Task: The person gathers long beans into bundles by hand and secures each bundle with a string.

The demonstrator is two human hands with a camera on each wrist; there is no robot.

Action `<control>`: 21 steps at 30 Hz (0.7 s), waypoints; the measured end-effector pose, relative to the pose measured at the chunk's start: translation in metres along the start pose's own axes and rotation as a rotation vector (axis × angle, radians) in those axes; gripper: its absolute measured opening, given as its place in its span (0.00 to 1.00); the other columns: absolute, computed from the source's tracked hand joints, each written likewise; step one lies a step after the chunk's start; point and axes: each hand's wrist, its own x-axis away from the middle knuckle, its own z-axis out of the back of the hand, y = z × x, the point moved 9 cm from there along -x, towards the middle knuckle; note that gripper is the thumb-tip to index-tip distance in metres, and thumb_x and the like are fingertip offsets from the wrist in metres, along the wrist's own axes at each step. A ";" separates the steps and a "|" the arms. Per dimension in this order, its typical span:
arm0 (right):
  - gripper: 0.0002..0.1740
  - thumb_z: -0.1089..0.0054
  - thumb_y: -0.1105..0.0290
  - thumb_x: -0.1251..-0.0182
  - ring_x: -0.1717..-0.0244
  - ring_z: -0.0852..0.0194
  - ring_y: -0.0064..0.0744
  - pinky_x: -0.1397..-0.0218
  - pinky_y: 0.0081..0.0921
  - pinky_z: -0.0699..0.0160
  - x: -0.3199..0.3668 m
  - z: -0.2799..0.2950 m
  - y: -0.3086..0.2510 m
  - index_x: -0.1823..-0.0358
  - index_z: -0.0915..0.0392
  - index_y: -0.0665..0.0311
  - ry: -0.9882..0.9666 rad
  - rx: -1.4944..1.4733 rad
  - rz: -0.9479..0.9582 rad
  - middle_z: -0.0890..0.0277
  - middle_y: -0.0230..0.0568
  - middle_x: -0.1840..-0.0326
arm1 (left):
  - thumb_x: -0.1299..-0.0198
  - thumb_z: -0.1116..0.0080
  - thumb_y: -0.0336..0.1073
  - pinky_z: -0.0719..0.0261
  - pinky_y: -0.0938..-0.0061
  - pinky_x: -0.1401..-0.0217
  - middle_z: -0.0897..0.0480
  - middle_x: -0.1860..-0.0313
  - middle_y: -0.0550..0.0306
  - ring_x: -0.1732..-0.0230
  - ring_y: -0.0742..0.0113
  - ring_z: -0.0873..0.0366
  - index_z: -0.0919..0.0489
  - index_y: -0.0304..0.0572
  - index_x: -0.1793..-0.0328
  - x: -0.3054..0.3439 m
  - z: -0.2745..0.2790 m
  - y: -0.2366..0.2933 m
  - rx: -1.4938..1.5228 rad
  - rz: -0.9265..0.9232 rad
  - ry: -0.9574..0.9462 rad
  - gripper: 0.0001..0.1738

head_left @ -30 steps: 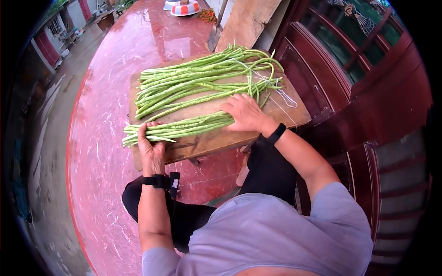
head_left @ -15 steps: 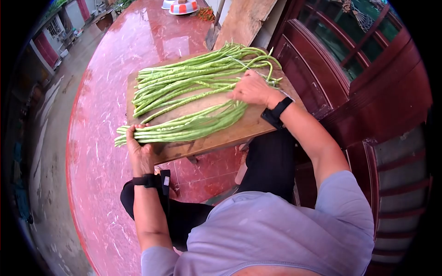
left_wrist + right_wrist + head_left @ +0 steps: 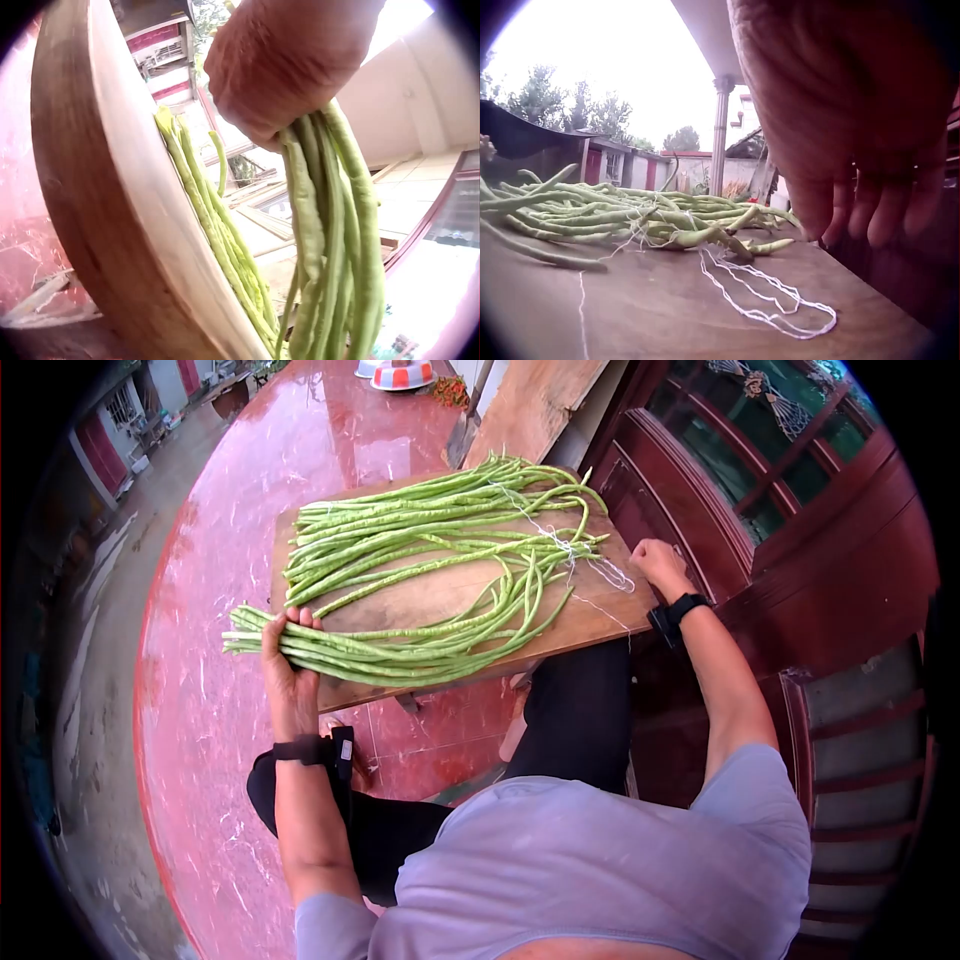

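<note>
My left hand (image 3: 292, 675) grips a bundle of long green beans (image 3: 400, 657) close to its left ends, at the board's near-left edge. In the left wrist view the beans (image 3: 364, 232) hang out of the curled left hand (image 3: 292, 64). The bundle's other ends bend up towards a larger pile of beans (image 3: 400, 520) lying on the wooden board (image 3: 420, 595). White string (image 3: 612, 574) lies by the pile's right end, looped on the wood in the right wrist view. Off the board's right side is my right hand (image 3: 662, 565), holding nothing visible; its fingers hang loosely in the right wrist view.
A dark red wooden door (image 3: 680, 510) stands close on the right. Beyond the board are a loose plank (image 3: 530, 410), a shovel (image 3: 465, 435) and a red-and-white basin (image 3: 402, 375) on the red floor (image 3: 220, 610). My knees are under the near edge.
My right hand has let go of the beans and moved right, past the board's edge. The left hand has shifted left with the bundle, whose right ends now lie loosely on the board.
</note>
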 end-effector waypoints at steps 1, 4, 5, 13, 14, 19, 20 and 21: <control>0.11 0.36 0.59 0.47 0.59 0.18 0.41 0.56 0.39 0.23 0.008 -0.002 0.006 0.66 0.17 0.54 -0.007 -0.078 -0.008 0.17 0.40 0.65 | 0.39 0.41 0.32 0.18 0.64 0.50 0.19 0.64 0.57 0.61 0.65 0.19 0.24 0.39 0.59 0.003 -0.009 0.001 0.004 -0.016 -0.107 0.06; 0.10 0.36 0.60 0.46 0.59 0.19 0.38 0.56 0.35 0.24 0.028 -0.006 0.005 0.66 0.17 0.56 -0.019 -0.177 0.002 0.19 0.39 0.65 | 0.39 0.41 0.32 0.19 0.65 0.52 0.22 0.69 0.58 0.65 0.66 0.22 0.26 0.40 0.62 0.007 -0.008 0.001 0.015 -0.042 -0.123 0.06; 0.10 0.36 0.61 0.46 0.59 0.19 0.38 0.56 0.34 0.24 0.031 -0.006 0.001 0.65 0.17 0.56 0.014 -0.208 0.063 0.20 0.39 0.65 | 0.39 0.41 0.32 0.19 0.65 0.52 0.22 0.69 0.58 0.66 0.66 0.22 0.26 0.40 0.62 0.006 -0.005 0.001 0.008 -0.053 -0.116 0.06; 0.09 0.36 0.64 0.43 0.61 0.22 0.34 0.59 0.33 0.26 0.039 -0.036 -0.018 0.64 0.18 0.60 -0.055 -0.304 0.104 0.22 0.39 0.65 | 0.39 0.42 0.33 0.20 0.65 0.52 0.22 0.69 0.59 0.66 0.67 0.23 0.26 0.41 0.62 0.005 -0.007 0.001 -0.021 -0.043 -0.135 0.06; 0.09 0.36 0.64 0.43 0.62 0.22 0.33 0.59 0.32 0.26 0.036 -0.040 -0.016 0.64 0.18 0.60 -0.067 -0.312 0.113 0.22 0.39 0.65 | 0.39 0.42 0.33 0.20 0.64 0.52 0.22 0.69 0.59 0.66 0.67 0.23 0.26 0.41 0.62 0.007 -0.009 0.001 -0.034 -0.050 -0.140 0.06; 0.10 0.37 0.64 0.43 0.62 0.23 0.32 0.58 0.32 0.26 0.020 -0.055 0.005 0.65 0.20 0.62 -0.147 -0.550 0.018 0.22 0.39 0.65 | 0.39 0.42 0.32 0.20 0.64 0.52 0.22 0.68 0.59 0.64 0.67 0.22 0.26 0.40 0.62 0.010 -0.010 0.001 -0.011 -0.033 -0.151 0.05; 0.10 0.37 0.63 0.43 0.61 0.22 0.33 0.58 0.32 0.26 0.020 -0.055 0.006 0.64 0.20 0.61 -0.103 -0.551 0.034 0.22 0.39 0.65 | 0.39 0.42 0.32 0.20 0.64 0.52 0.22 0.68 0.59 0.65 0.67 0.22 0.26 0.40 0.61 0.009 -0.011 0.001 -0.012 -0.031 -0.149 0.05; 0.10 0.37 0.63 0.43 0.61 0.22 0.34 0.58 0.33 0.26 0.021 -0.050 0.005 0.64 0.20 0.61 -0.057 -0.552 0.049 0.22 0.39 0.65 | 0.39 0.42 0.32 0.19 0.64 0.51 0.21 0.68 0.59 0.65 0.67 0.22 0.25 0.40 0.61 0.009 -0.011 0.000 -0.013 -0.027 -0.150 0.05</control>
